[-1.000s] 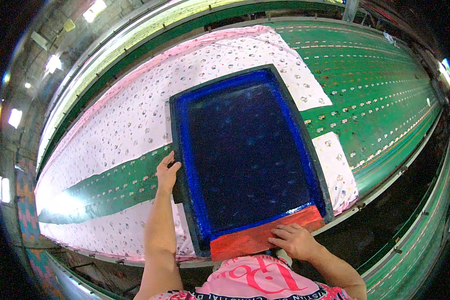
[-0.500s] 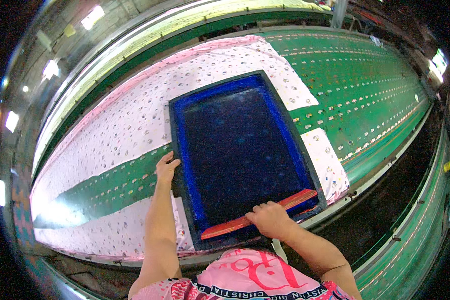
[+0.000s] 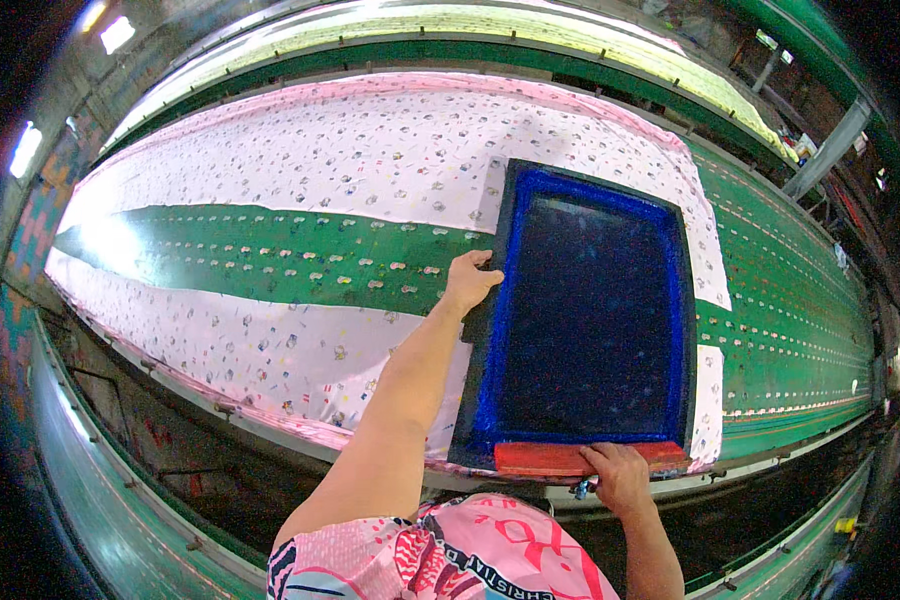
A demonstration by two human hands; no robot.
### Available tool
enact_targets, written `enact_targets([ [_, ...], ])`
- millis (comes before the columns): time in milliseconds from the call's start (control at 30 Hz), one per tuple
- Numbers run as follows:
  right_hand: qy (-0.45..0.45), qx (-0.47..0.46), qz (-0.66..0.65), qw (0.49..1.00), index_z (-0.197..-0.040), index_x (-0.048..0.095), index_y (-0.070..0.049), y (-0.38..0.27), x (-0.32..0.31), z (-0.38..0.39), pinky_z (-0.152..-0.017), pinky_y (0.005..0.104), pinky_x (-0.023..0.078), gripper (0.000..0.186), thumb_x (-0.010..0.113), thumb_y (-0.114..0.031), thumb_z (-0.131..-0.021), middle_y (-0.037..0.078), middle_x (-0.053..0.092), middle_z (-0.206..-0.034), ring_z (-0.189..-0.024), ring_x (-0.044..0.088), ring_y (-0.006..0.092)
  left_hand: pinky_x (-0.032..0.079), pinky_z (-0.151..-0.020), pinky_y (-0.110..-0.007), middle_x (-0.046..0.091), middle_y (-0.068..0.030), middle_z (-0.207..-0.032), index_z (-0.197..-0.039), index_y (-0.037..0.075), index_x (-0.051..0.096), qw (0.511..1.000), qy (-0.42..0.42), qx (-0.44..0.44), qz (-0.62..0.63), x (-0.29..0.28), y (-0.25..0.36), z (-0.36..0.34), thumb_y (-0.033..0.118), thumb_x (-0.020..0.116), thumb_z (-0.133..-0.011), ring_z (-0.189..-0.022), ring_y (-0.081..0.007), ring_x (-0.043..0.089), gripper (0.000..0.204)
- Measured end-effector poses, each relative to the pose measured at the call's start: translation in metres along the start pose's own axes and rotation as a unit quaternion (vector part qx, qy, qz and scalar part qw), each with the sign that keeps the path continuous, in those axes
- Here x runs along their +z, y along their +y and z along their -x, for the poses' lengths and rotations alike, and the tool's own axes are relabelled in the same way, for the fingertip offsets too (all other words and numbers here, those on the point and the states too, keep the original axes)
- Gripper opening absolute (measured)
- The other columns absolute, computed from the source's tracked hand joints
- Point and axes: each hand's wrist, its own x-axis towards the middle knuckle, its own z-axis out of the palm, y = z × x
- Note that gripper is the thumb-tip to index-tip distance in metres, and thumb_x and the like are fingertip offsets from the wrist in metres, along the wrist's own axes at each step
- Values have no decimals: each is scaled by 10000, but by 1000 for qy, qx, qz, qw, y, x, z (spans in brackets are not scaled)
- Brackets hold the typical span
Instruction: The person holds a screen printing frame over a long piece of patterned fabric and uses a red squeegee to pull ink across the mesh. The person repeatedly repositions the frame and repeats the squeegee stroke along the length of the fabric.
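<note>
A dark screen-printing frame with blue margins round its mesh lies over the patterned cloth and the green table. My left hand grips its left rim about halfway along, thumb on top; the fingers underneath are partly hidden. At the near end, a red wooden squeegee lies crosswise along the frame's near rim. My right hand is closed over the squeegee's middle. Below the squeegee, beside that hand, is a small metal fitting.
White cloth with small printed motifs covers much of the long green table, in far and near strips. Another table with yellowish cloth runs behind. A grey post stands far right. Green tables also border the dark aisle.
My view has turned, so the frame now appears farther right and more upright. The squeegee has come from inside the frame's near end onto its near rim. Both hands keep their grips.
</note>
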Motion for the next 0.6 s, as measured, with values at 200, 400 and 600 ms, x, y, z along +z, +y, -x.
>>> enact_targets([
  [200, 46, -42, 48, 997, -1355, 763, -180, 34, 10, -53, -974, 494, 595, 510, 745, -88, -854, 94, 771, -1252, -1141, 750, 334, 548, -1190, -415, 767, -240, -1423, -1440, -68, 724, 1000, -5, 23, -14, 8, 13, 0, 123, 899, -782, -1338, -323, 730, 708],
  [400, 97, -76, 55, 991, -1330, 767, -147, 93, -4, -181, -971, 498, 590, 496, 720, -47, -846, 128, 754, -1207, -1109, 745, 364, 568, -1148, -410, 773, -234, -1413, -1457, -57, 709, 997, 51, 48, -33, 1, 16, 5, 161, 909, -767, -1285, -311, 748, 751],
  [600, 122, -46, 71, 989, -1259, 773, -158, 171, -7, -313, -891, 495, 574, 391, 709, -59, -886, 130, 740, -1115, -1041, 756, 354, 577, -1122, -427, 766, -207, -1409, -1482, -31, 684, 993, 85, 51, -66, 5, 17, 10, 119, 945, -774, -1262, -286, 743, 769],
])
